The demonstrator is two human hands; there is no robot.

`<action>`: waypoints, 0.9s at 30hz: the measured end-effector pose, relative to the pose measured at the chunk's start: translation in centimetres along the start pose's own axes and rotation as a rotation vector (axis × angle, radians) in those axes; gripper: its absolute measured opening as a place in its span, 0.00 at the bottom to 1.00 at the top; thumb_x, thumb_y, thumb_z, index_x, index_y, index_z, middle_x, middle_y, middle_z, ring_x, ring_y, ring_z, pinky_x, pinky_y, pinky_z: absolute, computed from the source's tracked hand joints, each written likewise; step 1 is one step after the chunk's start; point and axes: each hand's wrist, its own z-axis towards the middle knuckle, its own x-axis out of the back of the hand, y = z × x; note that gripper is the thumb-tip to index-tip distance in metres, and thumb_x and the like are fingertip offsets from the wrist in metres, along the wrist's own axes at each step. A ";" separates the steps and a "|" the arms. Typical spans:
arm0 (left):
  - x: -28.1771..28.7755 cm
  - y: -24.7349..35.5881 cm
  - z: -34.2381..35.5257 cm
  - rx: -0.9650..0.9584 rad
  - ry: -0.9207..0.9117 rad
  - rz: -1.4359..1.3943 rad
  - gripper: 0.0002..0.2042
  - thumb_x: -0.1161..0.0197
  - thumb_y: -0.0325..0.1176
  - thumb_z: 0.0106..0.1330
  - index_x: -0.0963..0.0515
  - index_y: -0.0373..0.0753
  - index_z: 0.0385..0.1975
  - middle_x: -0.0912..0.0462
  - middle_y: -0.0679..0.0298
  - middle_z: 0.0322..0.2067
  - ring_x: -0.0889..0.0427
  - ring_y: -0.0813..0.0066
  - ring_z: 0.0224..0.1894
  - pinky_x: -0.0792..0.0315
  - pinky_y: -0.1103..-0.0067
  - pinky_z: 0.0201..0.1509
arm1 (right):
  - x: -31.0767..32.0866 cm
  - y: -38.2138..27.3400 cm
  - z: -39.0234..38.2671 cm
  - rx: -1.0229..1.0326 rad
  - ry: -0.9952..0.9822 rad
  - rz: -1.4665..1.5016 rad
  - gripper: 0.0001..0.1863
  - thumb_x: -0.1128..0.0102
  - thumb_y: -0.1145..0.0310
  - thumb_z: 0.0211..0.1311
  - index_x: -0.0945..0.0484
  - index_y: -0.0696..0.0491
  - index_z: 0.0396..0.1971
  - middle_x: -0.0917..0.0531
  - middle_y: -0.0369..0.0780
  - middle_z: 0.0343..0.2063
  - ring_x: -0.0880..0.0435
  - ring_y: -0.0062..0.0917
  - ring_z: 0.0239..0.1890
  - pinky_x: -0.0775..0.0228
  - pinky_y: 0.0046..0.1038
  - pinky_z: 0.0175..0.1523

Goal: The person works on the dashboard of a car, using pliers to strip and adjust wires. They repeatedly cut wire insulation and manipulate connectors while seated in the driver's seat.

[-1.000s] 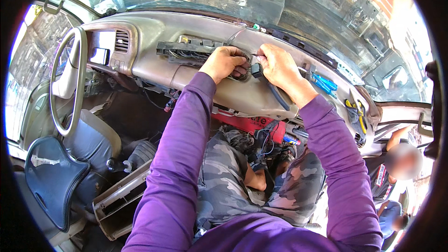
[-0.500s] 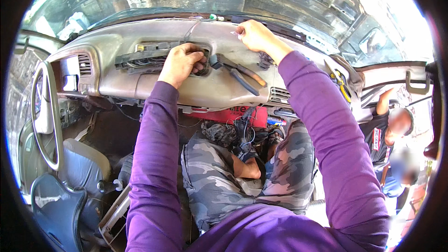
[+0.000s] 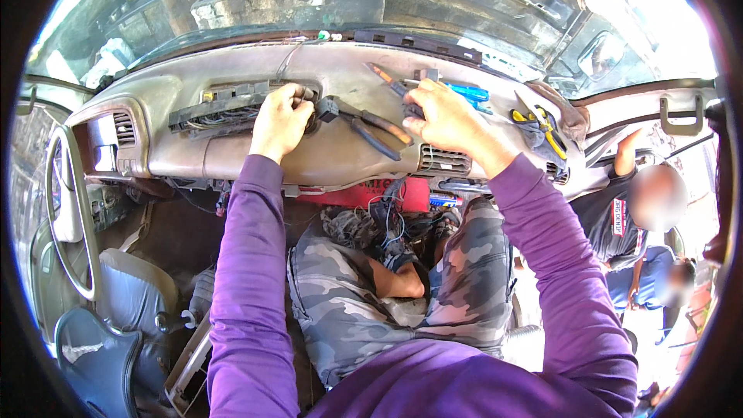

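Note:
My left hand (image 3: pixel 280 120) is closed at the opening in the dashboard top, its fingertips pinched together; what they hold is hidden. Beside it lies a long black wiring housing (image 3: pixel 217 114) full of wires. Just right of that hand rest dark cutting pliers (image 3: pixel 371 128) with one blue-black and one orange-brown handle. My right hand (image 3: pixel 445 116) is bent over a small black bundle (image 3: pixel 414 111) on the dashboard, fingers curled onto it. A slim tool with an orange part (image 3: pixel 381 75) points out from beside those fingers. Blue-handled tools (image 3: pixel 470 94) lie behind the knuckles.
Yellow-handled pliers (image 3: pixel 548 133) lie at the dashboard's right end on dark cloth. A steering wheel (image 3: pixel 73 213) stands at left. Loose wires and a red box (image 3: pixel 414 195) are by my legs. Two people (image 3: pixel 631 217) are outside at right. The windshield closes off the far side.
My right hand has come back from the far edge of the dashboard, where it pinched a small pale thing, down to the black bundle. My left hand stays at the opening. The view has shifted slightly.

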 end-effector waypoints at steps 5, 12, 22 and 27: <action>0.0 0.3 0.0 -0.009 -0.018 -0.006 0.11 0.36 0.29 0.65 0.16 0.30 0.42 0.10 0.56 0.33 0.13 0.72 0.35 0.21 0.75 0.42 | 0.2 0.7 -2.3 -0.108 0.109 0.275 0.20 0.32 0.73 0.63 0.20 0.60 0.54 0.16 0.50 0.49 0.16 0.47 0.55 0.25 0.42 0.61; 0.2 0.5 -0.2 -0.071 -0.042 -0.002 0.10 0.38 0.26 0.71 0.17 0.32 0.48 0.13 0.63 0.39 0.16 0.78 0.38 0.21 0.79 0.41 | 1.6 -0.3 -15.6 -0.389 0.503 0.806 0.30 0.35 0.86 0.63 0.31 0.58 0.65 0.17 0.42 0.50 0.17 0.24 0.54 0.24 0.28 0.61; 4.9 -5.0 2.8 -0.085 -0.093 0.272 0.17 0.45 0.32 0.77 0.20 0.30 0.58 0.14 0.57 0.48 0.17 0.72 0.47 0.23 0.75 0.51 | -0.6 2.8 -39.9 -0.982 1.017 0.922 0.18 0.29 0.83 0.63 0.23 0.58 0.51 0.15 0.37 0.45 0.15 0.19 0.48 0.22 0.23 0.54; 7.8 -7.6 4.8 -0.069 -0.033 0.394 0.24 0.46 0.37 0.80 0.28 0.25 0.66 0.20 0.50 0.61 0.20 0.61 0.60 0.25 0.71 0.63 | -2.7 3.2 -48.5 -1.167 1.166 0.788 0.14 0.28 0.81 0.63 0.18 0.62 0.47 0.13 0.35 0.41 0.15 0.16 0.44 0.22 0.22 0.52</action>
